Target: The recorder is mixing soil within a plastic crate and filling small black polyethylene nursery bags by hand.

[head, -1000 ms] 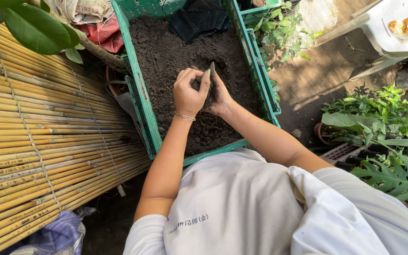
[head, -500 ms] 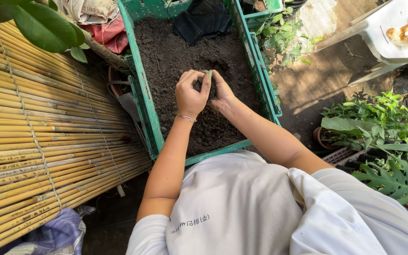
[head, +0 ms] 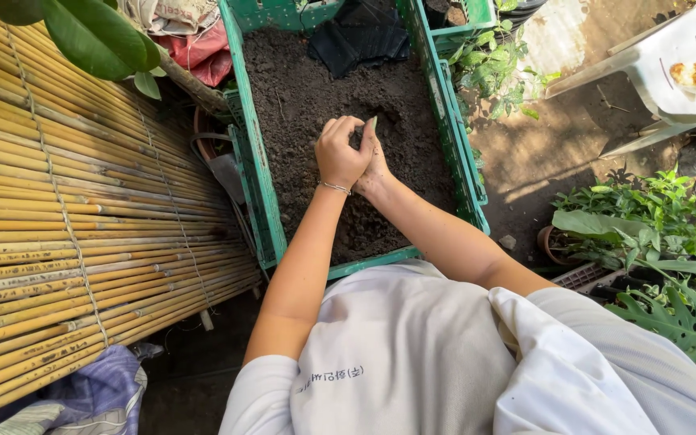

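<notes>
over the middle of the green crate [head: 261, 187], the left hand [head: 340, 155] and right hand [head: 375, 165] press together, fingers curled, pinching a dark clump of soil [head: 356, 142] between them. loose soil fills the crate; black pots [head: 360, 36] lie at its far edge.

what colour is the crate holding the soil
Green plastic crate, clearest in the head view.

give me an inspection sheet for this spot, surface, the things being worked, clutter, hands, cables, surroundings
Surface: dark soil fills a green crate.
Worked things: a soil clump between both hands, mostly hidden.
Clutter: black plastic piece at the crate's far end; red cloth beside it.
Hands: left hand and right hand pressed together over the soil.
Cables: nothing seen.
Surroundings: bamboo mat to the left, leafy plants to the right, white chair.
</notes>
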